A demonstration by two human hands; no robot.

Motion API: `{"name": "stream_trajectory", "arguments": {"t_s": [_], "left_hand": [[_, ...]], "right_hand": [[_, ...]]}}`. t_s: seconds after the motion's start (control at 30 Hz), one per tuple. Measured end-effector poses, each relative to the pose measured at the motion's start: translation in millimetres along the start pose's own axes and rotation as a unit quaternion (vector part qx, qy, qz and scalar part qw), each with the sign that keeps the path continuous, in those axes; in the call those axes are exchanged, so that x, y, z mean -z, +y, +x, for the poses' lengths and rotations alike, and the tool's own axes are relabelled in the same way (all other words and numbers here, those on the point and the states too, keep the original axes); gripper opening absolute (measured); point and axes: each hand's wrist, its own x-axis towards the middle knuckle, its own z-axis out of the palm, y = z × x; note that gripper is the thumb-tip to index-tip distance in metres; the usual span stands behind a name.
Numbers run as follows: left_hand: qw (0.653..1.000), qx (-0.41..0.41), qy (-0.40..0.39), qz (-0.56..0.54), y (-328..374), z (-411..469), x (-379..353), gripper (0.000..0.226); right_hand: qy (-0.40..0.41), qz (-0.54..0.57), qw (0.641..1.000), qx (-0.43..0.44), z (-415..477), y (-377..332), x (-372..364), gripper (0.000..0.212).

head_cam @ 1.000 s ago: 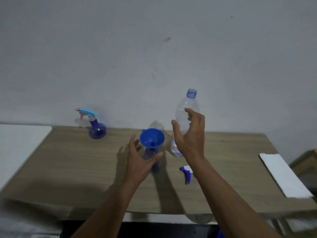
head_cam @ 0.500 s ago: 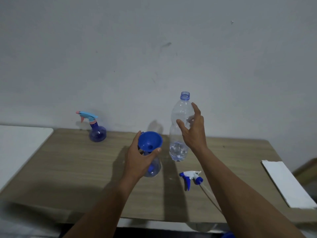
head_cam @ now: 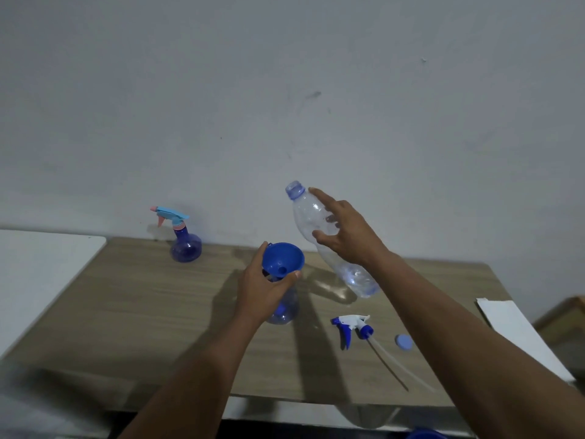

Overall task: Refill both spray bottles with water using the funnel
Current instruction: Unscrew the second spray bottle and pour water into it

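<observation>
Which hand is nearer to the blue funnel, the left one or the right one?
Left. The left hand grips the funnel just under its bowl, touching it. The right hand is apart from it, up and to the right, holding the tilted water bottle.

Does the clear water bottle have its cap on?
No, the water bottle has a bare open neck; a blue cap lies on the table.

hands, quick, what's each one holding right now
Left hand: grips the neck of the open spray bottle, just under the funnel.
Right hand: holds the tilted water bottle.
</observation>
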Motion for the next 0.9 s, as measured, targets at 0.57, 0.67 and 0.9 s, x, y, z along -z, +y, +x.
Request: {"name": "stream_trajectory", "arguments": {"t_s": [0.57, 0.67, 0.9], "left_hand": [[1.0, -0.009, -0.025, 0.015, 9, -1, 6, 0.088], [0.999, -0.017, -0.029, 0.028, 12, -3, 8, 0.075], [0.999, -0.021, -0.028, 0.037, 11, -3, 9, 0.061]], "right_hand": [[-0.175, -0.328, 0.928, 0.028, -20, -29, 20, 0.083], [-0.185, -0.345, 0.92, 0.026, -23, -34, 20, 0.082], [-0.186, -0.424, 0.886, 0.032, -29, -42, 21, 0.079]]}}
